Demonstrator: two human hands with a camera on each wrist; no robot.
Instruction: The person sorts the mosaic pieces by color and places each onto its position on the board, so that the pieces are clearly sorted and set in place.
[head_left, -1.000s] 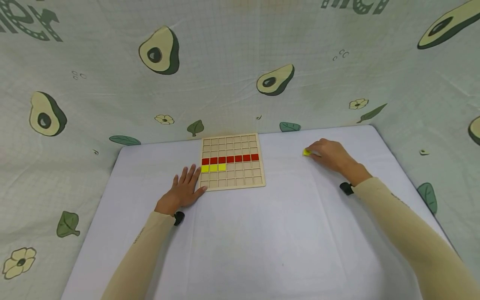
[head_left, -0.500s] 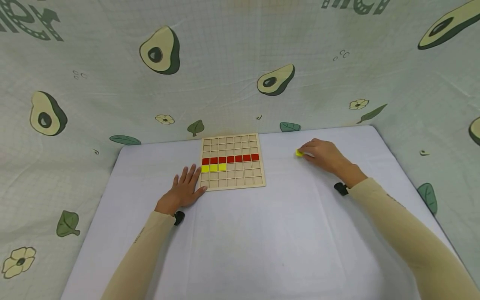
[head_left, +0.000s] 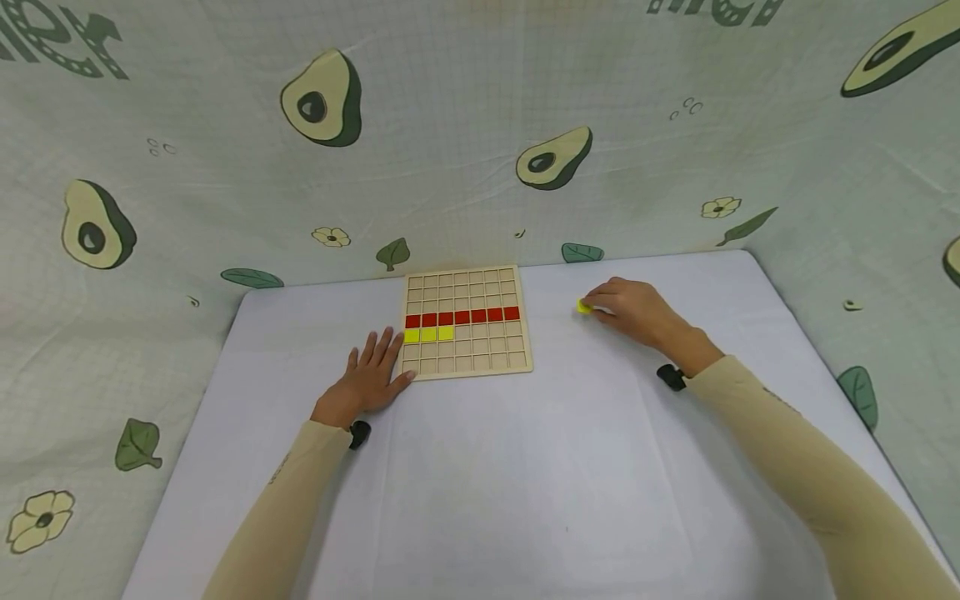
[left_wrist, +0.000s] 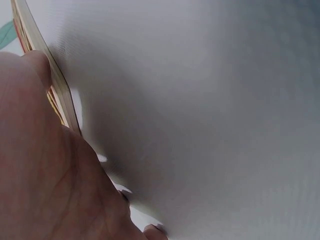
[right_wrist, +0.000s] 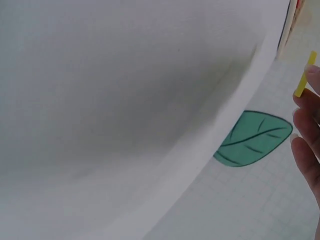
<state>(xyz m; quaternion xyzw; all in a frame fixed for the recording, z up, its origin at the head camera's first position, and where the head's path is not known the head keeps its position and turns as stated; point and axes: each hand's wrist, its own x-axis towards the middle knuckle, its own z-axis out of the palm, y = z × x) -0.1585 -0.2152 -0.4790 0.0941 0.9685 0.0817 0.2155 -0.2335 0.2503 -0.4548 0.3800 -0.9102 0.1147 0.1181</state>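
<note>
A wooden grid board (head_left: pixel 465 365) lies flat near the table's back edge. One of its rows is filled with red tiles (head_left: pixel 462 317), and the row below carries three yellow tiles (head_left: pixel 429 334) at its left end. My left hand (head_left: pixel 364 386) rests with spread fingers at the board's lower left corner, thumb and fingertips touching the frame. To the right of the board, my right hand (head_left: pixel 633 312) pinches a yellow square tile (right_wrist: pixel 306 75) between thumb and fingers. In the right wrist view that tile is seen edge-on, held apart from the table surface.
A white-covered table (head_left: pixel 480 483) spreads out in front of me. Behind it and at both sides hangs a pale cloth (head_left: pixel 450 125) printed with avocados and leaves. A dark wrist camera (head_left: pixel 671 377) sits under my right wrist.
My right hand has moved left toward the board with the yellow tile in its fingers. The left hand and the board have stayed in place.
</note>
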